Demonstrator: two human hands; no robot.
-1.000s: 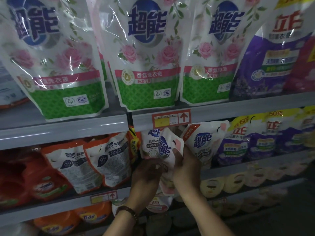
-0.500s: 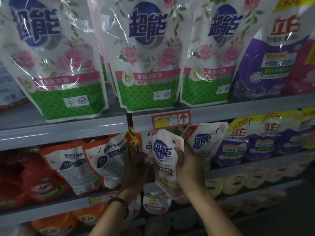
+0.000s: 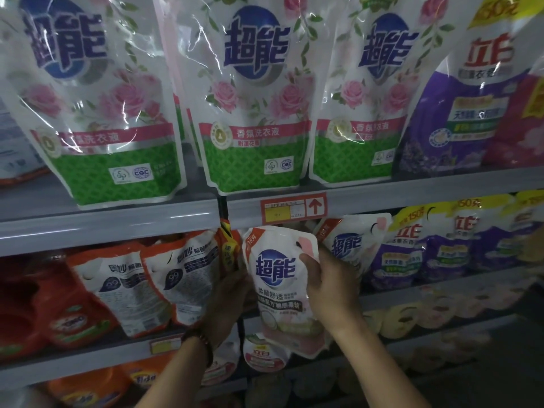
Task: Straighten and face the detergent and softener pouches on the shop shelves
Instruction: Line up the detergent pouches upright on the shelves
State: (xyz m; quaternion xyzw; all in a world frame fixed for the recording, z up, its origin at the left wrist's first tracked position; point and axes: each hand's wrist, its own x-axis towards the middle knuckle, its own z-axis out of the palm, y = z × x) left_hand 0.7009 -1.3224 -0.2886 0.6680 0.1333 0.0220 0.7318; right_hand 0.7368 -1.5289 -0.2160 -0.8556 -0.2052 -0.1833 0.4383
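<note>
Head view: left hand (image 3: 231, 301), right hand (image 3: 326, 282) grip white pouch (image 3: 275, 270) by side edges.

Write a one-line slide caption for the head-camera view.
Right hand grips a white pouch, label facing out, at the middle shelf; left hand steadies its side.

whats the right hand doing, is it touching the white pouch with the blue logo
Touching. The head view shows the right hand gripping the white pouch, its thumb curled over the pouch's right edge with no gap.
</note>
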